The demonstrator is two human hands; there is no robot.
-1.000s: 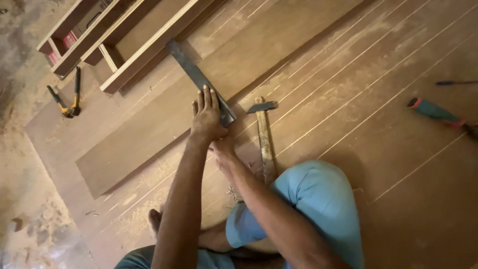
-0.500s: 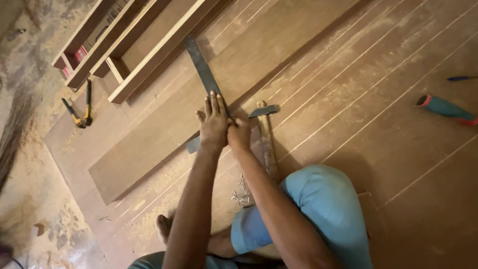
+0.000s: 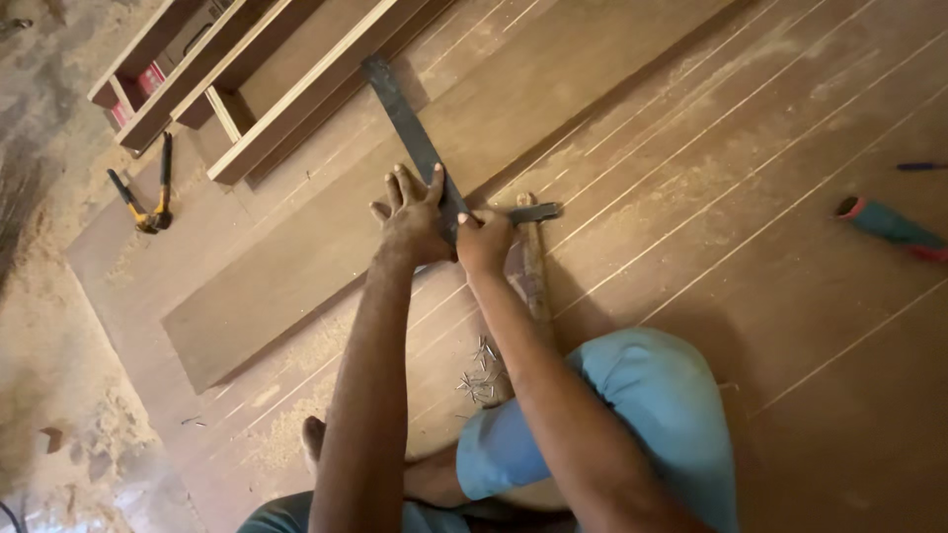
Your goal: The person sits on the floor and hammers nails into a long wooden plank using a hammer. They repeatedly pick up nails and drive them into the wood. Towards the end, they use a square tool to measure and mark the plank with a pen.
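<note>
A dark metal square (image 3: 400, 104) lies across a long brown board (image 3: 326, 237) on the wooden floor. My left hand (image 3: 413, 217) presses flat on the square's lower part, fingers spread. Right beside it, my right hand (image 3: 484, 240) is closed at the square's edge; whether it pinches a small marking tool I cannot tell. A hammer (image 3: 533, 257) with a wooden handle lies just right of my right hand, its head pointing right. My bent knee in light blue shorts (image 3: 632, 415) sits below.
A pile of small nails (image 3: 479, 375) lies by my knee. Pliers with yellow-black handles (image 3: 148, 192) rest at the left. A wooden frame of shelves (image 3: 247, 89) lies at the top left. A teal-and-red tool (image 3: 889, 227) and a blue pen (image 3: 923, 166) lie at the right. Sawdust covers the left floor.
My right hand has come up beside my left at the square's edge. The view has shifted, so everything sits lower and further right in frame.
</note>
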